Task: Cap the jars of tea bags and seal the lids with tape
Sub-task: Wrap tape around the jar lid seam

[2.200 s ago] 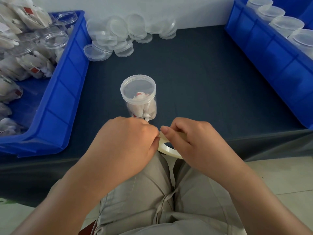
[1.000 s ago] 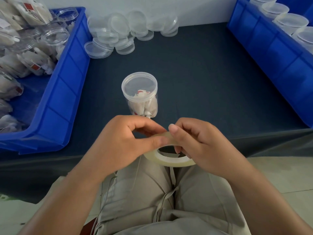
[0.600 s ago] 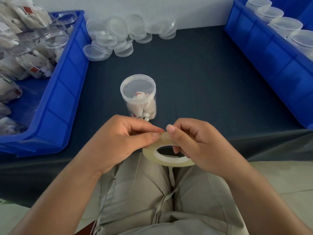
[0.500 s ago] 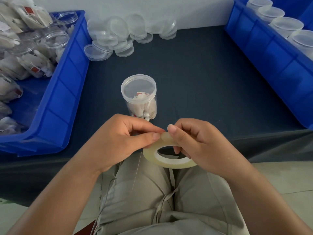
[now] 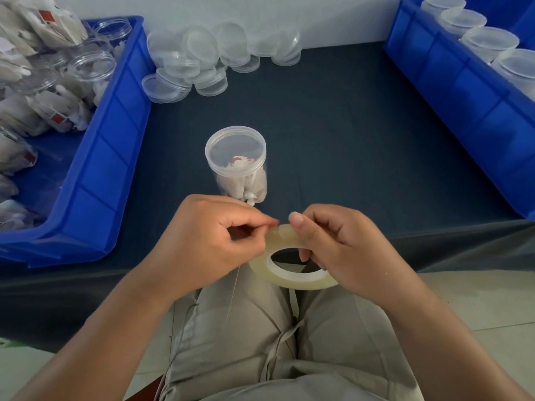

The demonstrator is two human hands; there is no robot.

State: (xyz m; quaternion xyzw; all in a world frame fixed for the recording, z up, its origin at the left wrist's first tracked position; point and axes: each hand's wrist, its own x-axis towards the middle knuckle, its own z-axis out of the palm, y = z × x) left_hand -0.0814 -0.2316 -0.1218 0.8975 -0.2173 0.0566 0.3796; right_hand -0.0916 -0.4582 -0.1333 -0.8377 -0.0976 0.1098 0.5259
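A clear plastic jar of tea bags stands capped on the dark table, just beyond my hands. My right hand grips a roll of clear tape over my lap, thumb on top and fingers through its hole. My left hand pinches at the roll's upper rim with thumb and forefinger, where the tape's end lies. Both hands hover at the table's front edge, apart from the jar.
A heap of loose clear lids lies at the back of the table. A blue bin on the left holds open jars and tea bags. A blue bin on the right holds capped jars.
The roll has come out from under my hands and tilted up into view. My left thumb and forefinger have closed into a tighter pinch on its rim. The jar stays put.
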